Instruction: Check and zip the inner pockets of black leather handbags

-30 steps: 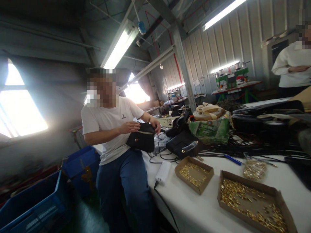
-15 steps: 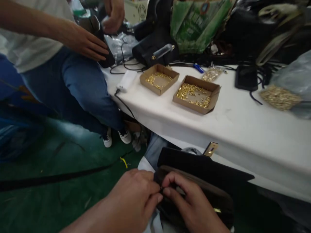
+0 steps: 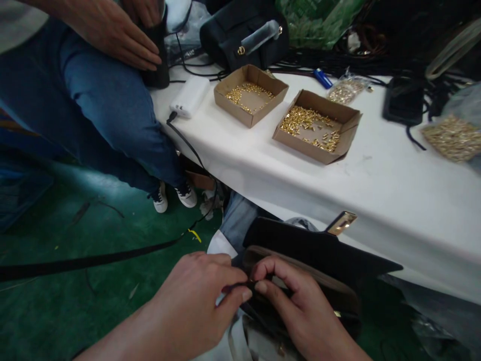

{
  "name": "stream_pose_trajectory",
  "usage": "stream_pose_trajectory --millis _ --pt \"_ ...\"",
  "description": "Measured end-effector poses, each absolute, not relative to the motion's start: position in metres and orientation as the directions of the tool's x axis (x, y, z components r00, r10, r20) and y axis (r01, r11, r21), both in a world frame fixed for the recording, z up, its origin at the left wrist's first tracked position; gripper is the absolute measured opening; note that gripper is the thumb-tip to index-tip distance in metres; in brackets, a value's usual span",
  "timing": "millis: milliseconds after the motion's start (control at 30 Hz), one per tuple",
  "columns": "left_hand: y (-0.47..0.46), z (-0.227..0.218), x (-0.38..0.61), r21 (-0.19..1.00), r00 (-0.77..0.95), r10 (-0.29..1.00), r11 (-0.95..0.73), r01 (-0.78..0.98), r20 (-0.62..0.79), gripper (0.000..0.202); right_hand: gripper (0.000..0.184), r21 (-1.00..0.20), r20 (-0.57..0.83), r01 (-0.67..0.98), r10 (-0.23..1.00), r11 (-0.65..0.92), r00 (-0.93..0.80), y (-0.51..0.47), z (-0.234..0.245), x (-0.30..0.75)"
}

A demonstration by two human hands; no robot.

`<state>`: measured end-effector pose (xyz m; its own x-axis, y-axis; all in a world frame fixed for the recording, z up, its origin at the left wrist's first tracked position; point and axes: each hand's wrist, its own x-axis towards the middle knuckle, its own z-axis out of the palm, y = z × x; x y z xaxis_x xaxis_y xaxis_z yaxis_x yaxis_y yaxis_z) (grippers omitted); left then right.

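Lying below edge of surface [image 3: 394, 195]: black bag [image 3: 330, 286], long axis slanting from left down to right, flap [image 3: 308, 245] raised toward surface, gold clasp [image 3: 341, 223] pointing up-right. Left hand [image 3: 195, 296]: grip together, thumb and fingers clamped on dark strip [image 3: 236, 286] by bag's left end. Right hand [image 3: 296, 301]: fingertips pinched on strip's near end, close beside left.

Bag workshop (by its look) | cardboard trays [image 3: 300, 145] of gold-coloured fittings [image 3: 296, 118] | black bag [image 3: 227, 37] on table [image 3: 394, 175]
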<state>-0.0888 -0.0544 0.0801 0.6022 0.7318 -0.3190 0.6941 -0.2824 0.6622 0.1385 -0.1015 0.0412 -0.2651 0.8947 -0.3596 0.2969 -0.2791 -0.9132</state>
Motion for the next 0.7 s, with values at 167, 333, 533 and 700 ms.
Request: stream_pose_trajectory --millis 167,333,533,700 --pt "-0.056 0.079 -0.086 0.527 0.651 0.670 -0.431 0.732 -0.356 0.019 0.024 -0.934 -0.306 0.276 0.908 -0.229 -0.285 -0.103 0.037 0.135" --pt "-0.054 0.079 -0.077 0.519 0.692 0.648 -0.492 0.699 -0.318 0.028 0.021 -0.935 -0.302 0.267 0.919 -0.234 -0.253 -0.107 0.035 0.135" --pt "-0.062 0.067 -0.074 0.611 0.608 0.734 -0.340 0.715 -0.304 0.020 0.017 -0.922 -0.342 0.253 0.924 -0.294 -0.172 -0.103 0.035 0.135" --pt "-0.077 0.043 -0.074 0.649 0.631 0.772 -0.442 0.619 -0.076 0.028 0.019 -0.909 -0.382 0.232 0.914 -0.346 -0.137 -0.102 0.033 0.133"
